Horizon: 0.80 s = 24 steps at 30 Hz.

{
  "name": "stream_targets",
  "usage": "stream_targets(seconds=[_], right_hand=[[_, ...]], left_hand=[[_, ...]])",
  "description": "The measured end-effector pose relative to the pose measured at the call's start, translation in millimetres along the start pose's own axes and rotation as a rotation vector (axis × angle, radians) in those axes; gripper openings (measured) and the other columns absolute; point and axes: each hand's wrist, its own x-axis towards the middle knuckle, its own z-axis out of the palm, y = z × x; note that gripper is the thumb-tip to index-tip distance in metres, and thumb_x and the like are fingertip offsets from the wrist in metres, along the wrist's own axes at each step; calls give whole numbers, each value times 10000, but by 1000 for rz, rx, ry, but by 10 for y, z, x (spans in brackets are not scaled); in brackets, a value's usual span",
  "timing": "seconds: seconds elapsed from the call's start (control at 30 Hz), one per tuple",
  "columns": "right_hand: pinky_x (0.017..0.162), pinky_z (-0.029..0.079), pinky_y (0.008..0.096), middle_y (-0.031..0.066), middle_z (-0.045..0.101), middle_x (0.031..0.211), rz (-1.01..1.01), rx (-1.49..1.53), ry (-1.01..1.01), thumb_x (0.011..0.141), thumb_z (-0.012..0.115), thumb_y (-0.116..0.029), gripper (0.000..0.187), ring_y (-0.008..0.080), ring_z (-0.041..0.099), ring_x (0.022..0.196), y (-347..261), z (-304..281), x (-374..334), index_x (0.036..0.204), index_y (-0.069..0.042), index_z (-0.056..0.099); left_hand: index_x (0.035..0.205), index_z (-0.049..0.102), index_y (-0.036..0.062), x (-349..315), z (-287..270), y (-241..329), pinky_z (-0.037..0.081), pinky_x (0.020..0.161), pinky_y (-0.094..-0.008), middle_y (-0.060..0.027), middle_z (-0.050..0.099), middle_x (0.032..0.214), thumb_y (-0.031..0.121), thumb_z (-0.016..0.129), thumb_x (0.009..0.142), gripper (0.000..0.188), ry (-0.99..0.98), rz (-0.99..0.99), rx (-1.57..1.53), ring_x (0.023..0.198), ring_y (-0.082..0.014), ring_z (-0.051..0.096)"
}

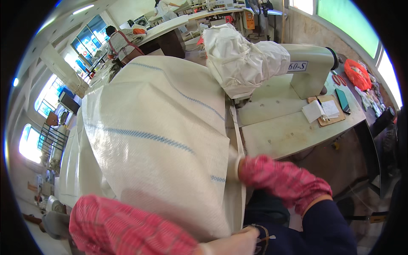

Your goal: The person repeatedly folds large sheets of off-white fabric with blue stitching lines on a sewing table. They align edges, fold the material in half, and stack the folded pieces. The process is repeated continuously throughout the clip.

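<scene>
A large white woven sack [157,140] with thin blue stripes is draped across the front of the sewing table [293,127] and spills down over the person's lap, filling most of the view. Its right edge runs along a narrow white strap [236,127] that leads up under the head of the pale green sewing machine [310,68], whose front end is bundled in white cloth [242,59]. The right hand [238,166] comes in from a red checked sleeve [284,180] and is tucked against that edge of the sack; it is almost wholly hidden behind the fabric, so I cannot tell how its fingers lie, though it seems to be pressing or gripping the hem. The left hand [233,242], at the bottom of the picture, grips the sack's lower corner, fingers curled together around the fabric. On the table to the right of the machine lie a clipboard with paper slips [325,111], a dark phone [342,100], red-handled scissors [338,79] and an orange plastic bag [357,73]. Far back by the windows another person [121,42] sits at a long workbench [168,25].
</scene>
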Motion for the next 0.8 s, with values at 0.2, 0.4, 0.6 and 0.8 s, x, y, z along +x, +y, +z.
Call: stream_targets(seconds=[0.2,0.4,0.6,0.8], right_hand=[[956,373,545,139,616,1265,-324,765,14,929,533,-245,363,317,538,1183,-765,-8,-1338,1244,-94,629],[905,467,427,151,654,1199,-216,1316,-423,910,561,-189,303,287,614,1095,-467,-552,-1641,1161,-55,668],[662,509,372,196,644,740,787,1110,404,887,616,-183,234,325,641,685,78,-747,-1647,952,37,660],[576,471,418,206,612,693,792,1008,77,900,572,-201,255,329,631,638,-94,-354,-1535,1002,27,625]], left_hand=[[961,627,-20,644,16,-1214,461,884,-455,-205,605,1042,281,687,767,364,467,-209,-241,1051,-365,559],[1429,379,5,-170,1244,-1750,398,975,-471,-178,482,1412,302,581,848,683,12,-621,273,1129,-283,567],[1389,470,54,-81,1511,-1829,413,865,-442,-111,564,1180,252,586,838,597,78,-736,80,981,-279,585],[1170,624,38,133,1518,-1679,404,871,-399,-75,564,1018,191,602,804,398,363,-475,360,984,-241,536]])
